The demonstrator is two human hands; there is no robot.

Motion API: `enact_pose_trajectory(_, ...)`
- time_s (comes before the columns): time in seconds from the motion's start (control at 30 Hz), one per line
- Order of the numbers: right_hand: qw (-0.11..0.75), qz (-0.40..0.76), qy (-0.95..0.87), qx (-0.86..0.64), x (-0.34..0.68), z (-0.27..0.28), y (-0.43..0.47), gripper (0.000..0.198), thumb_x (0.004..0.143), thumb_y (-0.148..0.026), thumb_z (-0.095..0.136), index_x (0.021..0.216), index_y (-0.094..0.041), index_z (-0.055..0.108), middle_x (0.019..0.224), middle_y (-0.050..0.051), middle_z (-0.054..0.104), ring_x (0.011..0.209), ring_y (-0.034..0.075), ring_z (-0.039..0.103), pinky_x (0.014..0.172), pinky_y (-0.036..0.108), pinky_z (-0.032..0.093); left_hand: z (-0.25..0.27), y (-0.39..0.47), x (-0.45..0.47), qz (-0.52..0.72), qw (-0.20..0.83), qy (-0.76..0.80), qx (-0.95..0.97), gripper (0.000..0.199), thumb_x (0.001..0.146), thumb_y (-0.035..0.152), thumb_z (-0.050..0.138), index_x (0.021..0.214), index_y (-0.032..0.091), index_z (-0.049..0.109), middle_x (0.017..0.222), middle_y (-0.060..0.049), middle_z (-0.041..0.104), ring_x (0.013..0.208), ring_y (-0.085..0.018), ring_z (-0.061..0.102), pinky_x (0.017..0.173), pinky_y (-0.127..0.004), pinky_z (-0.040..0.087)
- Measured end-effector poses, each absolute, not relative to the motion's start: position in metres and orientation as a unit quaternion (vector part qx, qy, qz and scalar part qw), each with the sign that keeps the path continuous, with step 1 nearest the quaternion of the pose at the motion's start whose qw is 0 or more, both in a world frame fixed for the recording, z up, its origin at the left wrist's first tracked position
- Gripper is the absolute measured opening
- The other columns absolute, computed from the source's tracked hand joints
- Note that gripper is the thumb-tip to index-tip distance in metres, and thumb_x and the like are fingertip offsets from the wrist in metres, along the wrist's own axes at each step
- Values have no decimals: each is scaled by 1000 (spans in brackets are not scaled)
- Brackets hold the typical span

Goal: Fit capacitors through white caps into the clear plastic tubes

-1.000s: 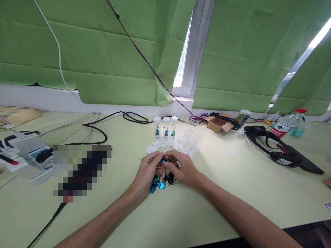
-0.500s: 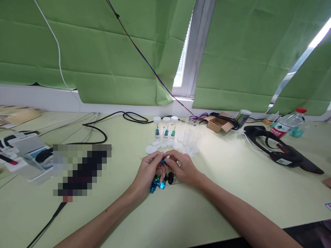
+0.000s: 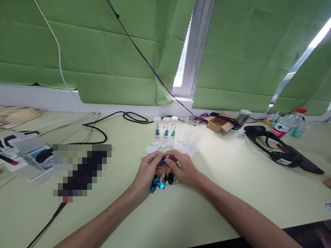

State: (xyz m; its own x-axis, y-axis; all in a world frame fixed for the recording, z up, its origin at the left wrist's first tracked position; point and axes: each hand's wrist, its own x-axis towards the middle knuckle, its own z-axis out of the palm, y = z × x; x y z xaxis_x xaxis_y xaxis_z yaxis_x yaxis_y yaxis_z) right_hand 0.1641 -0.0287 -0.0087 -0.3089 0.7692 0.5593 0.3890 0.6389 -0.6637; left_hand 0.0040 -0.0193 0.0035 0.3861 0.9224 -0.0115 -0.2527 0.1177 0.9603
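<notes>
My left hand [image 3: 148,168] and my right hand [image 3: 184,167] meet over the middle of the table, fingers pinched together on a small blue plastic piece [image 3: 162,161]. A thin metal wire [image 3: 143,158] sticks out to the left past my left fingers; whether it joins the blue piece is hidden. Below my fingers lies a loose pile of shiny blue pieces [image 3: 153,186], with a few green ones, black ones [image 3: 170,178] and thin metal wires beside them. Beyond my hands stand three clear capped vials [image 3: 166,133], two with a blue piece and wire inside, one with a green piece.
White caps [image 3: 150,149] lie before the vials, and clear uncapped tubes [image 3: 188,138] stand to their right. Farther right are an open cardboard box [image 3: 218,125], a black headset [image 3: 283,158] and a bottle [image 3: 283,126]. White containers [image 3: 23,151] and black cables [image 3: 104,132] occupy the left.
</notes>
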Motion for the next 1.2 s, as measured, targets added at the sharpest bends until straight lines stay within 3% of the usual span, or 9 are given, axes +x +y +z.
enact_pose_trajectory(0.27, 464, 203, -779, -369, 164, -11, -28, 22, 94, -32, 55, 112, -21, 59, 83, 2, 67, 69, 14, 57, 62, 25, 49, 4, -19, 3, 441, 662, 337, 503, 29, 85, 44, 63, 78, 16, 63, 61, 2, 51, 44, -9, 47, 38, -22, 43)
enact_pose_trajectory(0.73, 451, 208, -779, -383, 165, -11, -29, 17, 98, -28, 48, 109, -22, 59, 67, -3, 59, 60, 12, 51, 63, 25, 45, 4, -19, 5, 435, 664, 340, 504, 31, 85, 47, 62, 78, 17, 62, 52, 3, 49, 41, -10, 46, 37, -21, 41)
enact_pose_trajectory(1.2, 447, 213, -778, -387, 165, -11, -29, 15, 98, -28, 48, 108, -22, 59, 64, -4, 59, 58, 12, 51, 64, 24, 45, 10, -22, 6, 436, 667, 347, 494, 32, 82, 47, 65, 74, 16, 61, 49, 3, 49, 38, -9, 46, 36, -20, 40)
